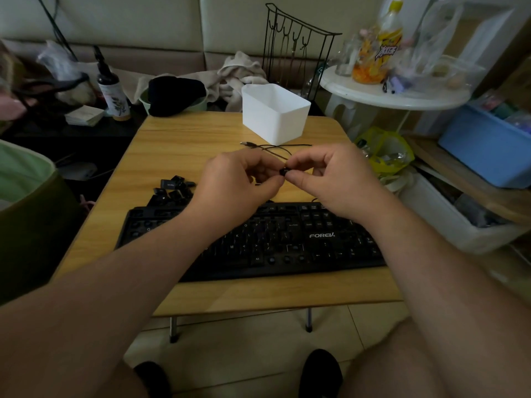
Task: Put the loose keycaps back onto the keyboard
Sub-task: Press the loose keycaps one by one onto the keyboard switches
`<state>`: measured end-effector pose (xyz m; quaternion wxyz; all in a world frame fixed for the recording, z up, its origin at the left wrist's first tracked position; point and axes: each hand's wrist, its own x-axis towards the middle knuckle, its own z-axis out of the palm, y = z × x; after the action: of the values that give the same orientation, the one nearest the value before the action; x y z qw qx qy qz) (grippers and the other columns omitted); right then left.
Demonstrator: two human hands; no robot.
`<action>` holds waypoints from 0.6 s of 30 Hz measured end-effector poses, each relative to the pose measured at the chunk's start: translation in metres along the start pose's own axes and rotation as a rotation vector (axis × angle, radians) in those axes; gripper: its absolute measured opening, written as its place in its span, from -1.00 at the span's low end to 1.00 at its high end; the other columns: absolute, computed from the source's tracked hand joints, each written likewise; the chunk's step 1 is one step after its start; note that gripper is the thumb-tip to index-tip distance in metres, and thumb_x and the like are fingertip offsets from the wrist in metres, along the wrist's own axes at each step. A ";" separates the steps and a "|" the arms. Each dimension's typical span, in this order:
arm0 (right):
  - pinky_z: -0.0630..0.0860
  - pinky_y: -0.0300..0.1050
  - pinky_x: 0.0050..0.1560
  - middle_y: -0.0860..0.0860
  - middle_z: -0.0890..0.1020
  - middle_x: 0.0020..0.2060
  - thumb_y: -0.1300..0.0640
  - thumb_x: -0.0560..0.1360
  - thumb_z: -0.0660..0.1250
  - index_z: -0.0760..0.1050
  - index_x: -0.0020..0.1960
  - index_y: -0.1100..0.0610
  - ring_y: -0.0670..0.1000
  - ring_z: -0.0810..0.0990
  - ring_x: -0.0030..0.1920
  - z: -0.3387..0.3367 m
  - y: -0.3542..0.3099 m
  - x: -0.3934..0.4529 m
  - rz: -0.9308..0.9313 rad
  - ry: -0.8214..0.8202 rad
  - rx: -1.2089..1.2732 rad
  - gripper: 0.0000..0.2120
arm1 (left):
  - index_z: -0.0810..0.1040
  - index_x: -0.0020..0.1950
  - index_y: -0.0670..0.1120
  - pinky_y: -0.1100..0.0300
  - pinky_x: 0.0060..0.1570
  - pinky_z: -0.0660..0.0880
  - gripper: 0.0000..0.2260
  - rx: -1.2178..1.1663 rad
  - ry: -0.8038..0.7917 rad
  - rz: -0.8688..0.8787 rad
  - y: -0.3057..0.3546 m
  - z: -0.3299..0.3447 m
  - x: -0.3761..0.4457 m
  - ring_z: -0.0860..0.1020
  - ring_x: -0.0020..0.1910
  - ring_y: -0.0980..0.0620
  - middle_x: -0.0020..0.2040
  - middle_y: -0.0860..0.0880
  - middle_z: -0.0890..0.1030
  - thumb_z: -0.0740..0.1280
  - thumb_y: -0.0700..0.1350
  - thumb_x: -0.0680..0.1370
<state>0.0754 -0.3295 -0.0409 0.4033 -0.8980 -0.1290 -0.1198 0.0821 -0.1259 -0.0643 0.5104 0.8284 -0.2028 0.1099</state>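
1. The left hand [238,182] and right hand [330,176] meet above the counter [184,139], raised just beyond the far edge of the keyboard [287,239]. Both have their fingers curled in, and their fingertips pinch one small black keycap [285,171] between them.
2. The held keycap is mostly covered by the thumbs and forefingers; only a dark sliver shows, and its legend cannot be read.
3. A pile of loose black keycaps [173,191] lies on the counter just beyond the keyboard's far left corner, to the left of the left hand.
4. The black keyboard, marked FOREV, lies across the near part of the counter. Several sockets along its left side and bottom row show bare, with no caps; both forearms cross over it.
5. A thin black cable [275,147] with a small plug end lies looped on the wood just beyond the hands.
6. Further back stands a white plastic bin [273,113], near the far edge of the counter.
7. To the right, a round white side table [396,96] carries a yellow drink bottle [379,50] and other clutter; a blue tub [488,145] sits further right.
8. To the left, off the counter, a spray bottle [110,84] stands upright among other items.
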 end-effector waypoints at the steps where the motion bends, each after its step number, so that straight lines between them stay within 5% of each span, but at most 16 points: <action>1: 0.28 -0.45 -0.41 -0.34 0.63 -0.35 0.10 0.50 0.54 0.65 -0.09 -0.18 -0.20 0.44 -0.48 -0.002 0.000 -0.001 -0.001 -0.027 -0.059 -0.83 | 0.71 0.05 0.14 0.22 -0.03 0.63 -0.83 0.005 -0.032 -0.017 -0.002 0.001 0.000 0.66 -0.14 0.23 -0.14 0.17 0.72 0.53 -0.11 0.53; 6: 0.34 -0.33 -0.26 -0.23 0.66 -0.16 -0.01 0.52 0.52 0.69 -0.03 -0.16 -0.35 0.51 -0.32 -0.001 0.017 0.004 0.099 -0.135 -0.267 -0.94 | 0.63 0.30 0.15 0.53 0.02 0.49 -0.69 0.251 -0.227 -0.027 -0.016 0.006 0.003 0.62 -0.02 0.35 0.00 0.25 0.71 0.42 -0.11 0.59; 11: 0.32 -0.27 -0.28 -0.25 0.55 -0.27 0.00 0.53 0.50 0.67 -0.03 -0.17 -0.24 0.48 -0.26 0.007 0.027 0.005 0.201 -0.290 -0.352 -0.93 | 0.72 0.16 0.14 -0.04 0.22 0.54 -0.75 0.539 -0.300 0.122 -0.029 0.009 0.003 0.60 0.08 0.05 0.01 0.14 0.72 0.33 -0.08 0.56; 14: 0.44 -0.19 -0.14 -0.23 0.64 -0.10 -0.03 0.51 0.52 0.63 -0.10 -0.23 -0.17 0.58 -0.06 0.011 0.033 0.006 0.218 -0.340 -0.369 -0.89 | 0.72 0.15 0.16 -0.11 0.24 0.51 -0.74 0.602 -0.316 0.135 -0.031 0.010 0.004 0.57 0.13 -0.01 0.05 0.14 0.70 0.32 -0.07 0.56; 18: 0.44 -0.16 -0.10 -0.23 0.65 -0.07 -0.02 0.50 0.53 0.63 -0.15 -0.24 -0.22 0.55 -0.07 0.012 0.038 0.006 0.250 -0.350 -0.321 -0.86 | 0.69 0.24 0.17 -0.11 0.29 0.47 -0.72 0.648 -0.365 0.134 -0.032 0.011 0.004 0.53 0.21 -0.03 0.16 0.13 0.67 0.31 -0.04 0.59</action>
<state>0.0944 -0.3436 -0.0734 0.2389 -0.9664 -0.0644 0.0692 0.0997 -0.1239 -0.0940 0.1689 0.9378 -0.2990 0.0519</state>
